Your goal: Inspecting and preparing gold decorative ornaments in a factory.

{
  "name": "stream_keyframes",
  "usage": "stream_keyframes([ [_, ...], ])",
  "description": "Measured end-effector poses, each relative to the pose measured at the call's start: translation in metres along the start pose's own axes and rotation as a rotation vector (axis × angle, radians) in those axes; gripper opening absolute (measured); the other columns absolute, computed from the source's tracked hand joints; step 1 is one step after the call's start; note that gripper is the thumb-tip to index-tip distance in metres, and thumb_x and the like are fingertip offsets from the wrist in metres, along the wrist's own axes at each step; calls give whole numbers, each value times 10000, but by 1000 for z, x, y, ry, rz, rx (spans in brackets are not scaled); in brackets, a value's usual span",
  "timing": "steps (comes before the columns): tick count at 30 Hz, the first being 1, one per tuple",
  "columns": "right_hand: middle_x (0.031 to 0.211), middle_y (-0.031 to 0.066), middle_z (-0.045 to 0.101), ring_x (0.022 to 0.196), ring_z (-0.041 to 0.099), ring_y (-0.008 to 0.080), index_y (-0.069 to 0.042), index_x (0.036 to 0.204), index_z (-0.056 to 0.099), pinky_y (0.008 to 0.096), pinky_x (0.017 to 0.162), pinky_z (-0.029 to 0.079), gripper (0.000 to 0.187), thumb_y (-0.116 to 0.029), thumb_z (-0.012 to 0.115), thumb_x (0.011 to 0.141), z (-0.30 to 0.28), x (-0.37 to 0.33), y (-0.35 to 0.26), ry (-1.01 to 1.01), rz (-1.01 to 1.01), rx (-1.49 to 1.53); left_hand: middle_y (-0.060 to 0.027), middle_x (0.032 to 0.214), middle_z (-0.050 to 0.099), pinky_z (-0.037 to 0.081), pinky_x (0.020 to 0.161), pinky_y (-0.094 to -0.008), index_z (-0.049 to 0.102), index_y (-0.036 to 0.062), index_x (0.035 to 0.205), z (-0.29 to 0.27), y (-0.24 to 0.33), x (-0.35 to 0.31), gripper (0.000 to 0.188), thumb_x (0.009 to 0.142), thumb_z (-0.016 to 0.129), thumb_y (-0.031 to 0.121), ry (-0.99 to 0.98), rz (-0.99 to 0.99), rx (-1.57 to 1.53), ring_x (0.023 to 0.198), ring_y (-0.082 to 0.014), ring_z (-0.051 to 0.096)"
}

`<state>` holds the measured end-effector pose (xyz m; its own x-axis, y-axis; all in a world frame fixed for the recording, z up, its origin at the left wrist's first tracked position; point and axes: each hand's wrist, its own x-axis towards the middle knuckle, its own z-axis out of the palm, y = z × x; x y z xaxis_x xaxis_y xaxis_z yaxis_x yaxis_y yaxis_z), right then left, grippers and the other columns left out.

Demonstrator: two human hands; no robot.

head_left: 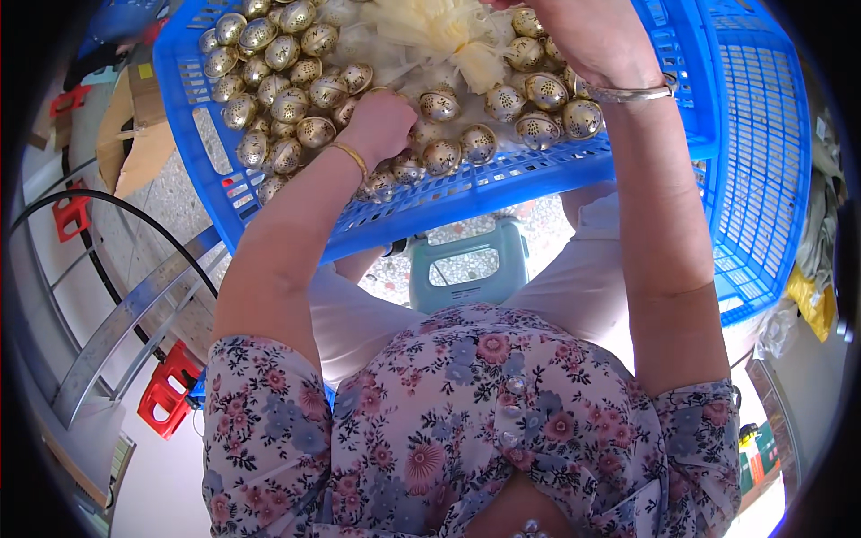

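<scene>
Many shiny gold balls with pierced holes (290,105) lie in a blue plastic crate (502,184) in front of me. My left hand (381,124) is down among them, its fingers curled closed. What they hold, if anything, is hidden behind the hand. Pale yellow ribbon or netting (439,36) is bunched at the far middle of the crate, with thin white netting around it. My right hand (603,40) reaches over the crate's right part, above more gold balls (545,90). The upper edge of the picture cuts off its fingers.
A second blue crate (762,179) stands at the right. Between my knees is a pale green plastic stool (471,269). At the left are a metal frame (117,345), a red plastic stool (168,390) and an open cardboard box (139,134). Yellow and clear plastic bags (812,305) lie far right.
</scene>
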<state>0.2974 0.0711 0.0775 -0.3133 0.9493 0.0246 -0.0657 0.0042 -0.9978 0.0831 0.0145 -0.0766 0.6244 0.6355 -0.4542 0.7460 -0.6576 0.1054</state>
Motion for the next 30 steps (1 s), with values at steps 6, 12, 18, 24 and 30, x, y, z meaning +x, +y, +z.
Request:
stream_keyframes([
  [6, 637, -8, 556, 572, 484, 51, -2, 803, 611, 185, 531, 399, 98, -82, 568, 838, 0, 3, 2, 13, -10, 3, -80, 833, 633, 477, 714, -321, 660, 45, 807, -9, -15, -1, 167, 746, 604, 190, 19, -195, -452, 786, -245, 599],
  [12, 643, -10, 557, 574, 487, 49, -6, 806, 613, 182, 529, 395, 95, -84, 568, 837, 3, 4, 6, 17, 38, -3, -98, 832, 651, 479, 628, -269, 636, 21, 903, -35, 3, -36, 161, 846, 529, 127, 280, -433, -1689, 744, -155, 618],
  [18, 644, -12, 556, 580, 494, 52, -2, 802, 612, 190, 537, 400, 97, -80, 569, 839, 13, 3, 4, -27, 7, -1, -124, 893, 643, 478, 639, -254, 572, 0, 1034, -53, 23, -71, 206, 891, 476, 112, 414, -272, -2060, 745, -161, 614],
  [24, 676, -9, 568, 615, 503, 52, -10, 857, 620, 192, 582, 405, 103, -98, 573, 834, 23, -7, 11, -10, 22, 12, -129, 919, 642, 485, 655, -251, 571, 15, 1061, -75, 33, -96, 213, 886, 471, 85, 645, -184, -1979, 757, -150, 613],
  [30, 695, -19, 558, 625, 483, 59, -9, 873, 615, 191, 591, 375, 128, -124, 562, 849, 35, -19, 12, 148, 109, 218, -126, 922, 644, 492, 635, -254, 586, 31, 1048, -82, 23, -106, 233, 862, 447, 25, 775, -217, -1846, 734, -154, 621],
])
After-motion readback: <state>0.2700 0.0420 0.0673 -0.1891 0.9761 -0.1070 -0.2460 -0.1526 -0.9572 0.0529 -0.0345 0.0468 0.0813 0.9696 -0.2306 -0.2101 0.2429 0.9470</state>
